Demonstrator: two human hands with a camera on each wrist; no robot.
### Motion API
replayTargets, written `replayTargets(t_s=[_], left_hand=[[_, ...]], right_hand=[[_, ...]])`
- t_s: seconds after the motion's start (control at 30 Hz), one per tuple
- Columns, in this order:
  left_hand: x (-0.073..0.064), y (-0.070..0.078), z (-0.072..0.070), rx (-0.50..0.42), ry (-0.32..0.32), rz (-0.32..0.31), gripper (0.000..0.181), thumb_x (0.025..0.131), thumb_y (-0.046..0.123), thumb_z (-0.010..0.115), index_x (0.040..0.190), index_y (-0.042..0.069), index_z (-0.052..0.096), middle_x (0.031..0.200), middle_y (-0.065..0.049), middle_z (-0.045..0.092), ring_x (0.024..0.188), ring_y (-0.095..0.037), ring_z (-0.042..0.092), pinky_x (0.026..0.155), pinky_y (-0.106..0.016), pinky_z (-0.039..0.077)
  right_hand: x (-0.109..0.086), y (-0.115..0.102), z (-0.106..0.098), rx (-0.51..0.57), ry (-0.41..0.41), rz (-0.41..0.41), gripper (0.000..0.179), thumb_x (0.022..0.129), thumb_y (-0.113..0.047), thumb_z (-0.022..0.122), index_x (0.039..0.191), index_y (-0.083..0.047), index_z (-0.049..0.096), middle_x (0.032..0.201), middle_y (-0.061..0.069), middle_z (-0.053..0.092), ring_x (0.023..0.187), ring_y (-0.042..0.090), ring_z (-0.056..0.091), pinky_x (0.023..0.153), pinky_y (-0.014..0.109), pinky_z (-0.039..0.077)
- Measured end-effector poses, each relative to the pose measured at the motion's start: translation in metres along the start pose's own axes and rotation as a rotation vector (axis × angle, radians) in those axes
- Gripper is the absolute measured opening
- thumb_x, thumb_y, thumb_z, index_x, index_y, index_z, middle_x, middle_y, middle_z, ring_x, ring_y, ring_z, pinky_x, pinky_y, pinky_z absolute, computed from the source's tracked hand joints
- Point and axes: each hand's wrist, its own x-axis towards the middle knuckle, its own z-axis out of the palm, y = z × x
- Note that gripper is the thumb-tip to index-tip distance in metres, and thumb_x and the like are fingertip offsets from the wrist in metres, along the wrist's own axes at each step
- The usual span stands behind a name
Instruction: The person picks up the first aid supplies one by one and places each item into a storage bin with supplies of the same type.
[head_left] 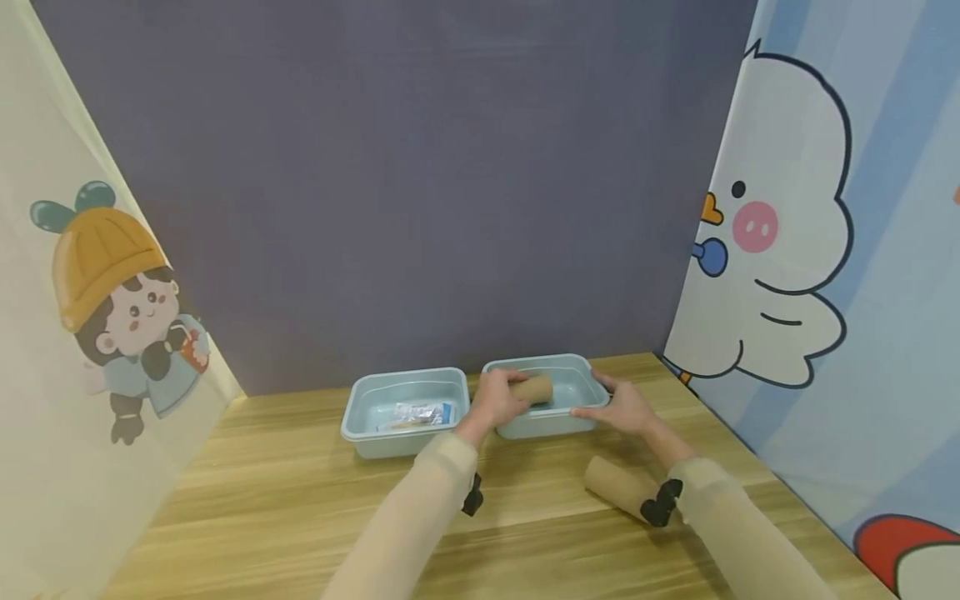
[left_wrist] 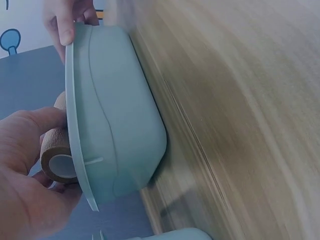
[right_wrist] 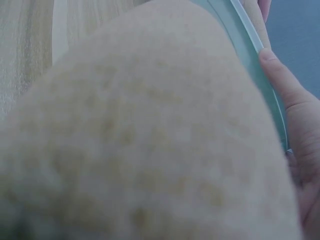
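My left hand (head_left: 498, 398) grips a tan roll (head_left: 534, 390) with a wrinkled surface, inside the right-hand light blue plastic tub (head_left: 543, 424). A hollow white core (left_wrist: 62, 166) shows at the roll's end in the left wrist view. My right hand (head_left: 624, 408) holds the same tub at its right front corner, thumb (right_wrist: 276, 70) over the rim and the other fingers along the side. A second tan roll (head_left: 617, 486) lies on the table below my right wrist, partly covered by the black wrist strap.
A matching light blue tub (head_left: 408, 446) stands to the left, holding a clear and blue plastic packet (head_left: 423, 414). Behind both tubs rises a dark grey panel (head_left: 420, 183). A blurred pale surface covers much of the right wrist view.
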Motion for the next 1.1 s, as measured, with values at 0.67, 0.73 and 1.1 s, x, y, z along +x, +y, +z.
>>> replayTargets(t_s=[0.67, 0.73, 1.1], left_hand=[[0.0037, 0.0022, 0.0036, -0.005, -0.051, -0.035, 0.044, 0.085, 0.009, 0.084, 0.129, 0.008, 0.077, 0.135, -0.012, 0.074, 0.12, -0.027, 0.068, 0.1, -0.041, 0.06], [0.0041, 0.0032, 0.0039, -0.003, -0.052, -0.03, 0.044, 0.085, 0.009, 0.084, 0.129, 0.008, 0.077, 0.135, -0.012, 0.074, 0.124, -0.029, 0.068, 0.104, -0.042, 0.06], [0.0086, 0.0038, 0.0077, 0.01, -0.085, -0.026, 0.044, 0.084, 0.008, 0.085, 0.128, 0.005, 0.076, 0.13, -0.013, 0.077, 0.124, -0.03, 0.07, 0.108, -0.042, 0.059]], right_hand=[[-0.0023, -0.0041, 0.0008, 0.026, 0.005, -0.002, 0.111, 0.083, -0.052, 0.089, 0.159, 0.01, 0.036, 0.16, 0.032, 0.045, 0.145, 0.045, 0.053, 0.116, 0.058, 0.05], [-0.0019, -0.0036, 0.0009, 0.019, 0.009, -0.001, 0.112, 0.082, -0.053, 0.089, 0.159, 0.009, 0.037, 0.16, 0.032, 0.045, 0.144, 0.045, 0.053, 0.116, 0.058, 0.051], [-0.0029, -0.0037, 0.001, 0.011, -0.007, 0.022, 0.112, 0.083, -0.055, 0.088, 0.16, 0.007, 0.037, 0.16, 0.031, 0.047, 0.143, 0.044, 0.055, 0.115, 0.056, 0.052]])
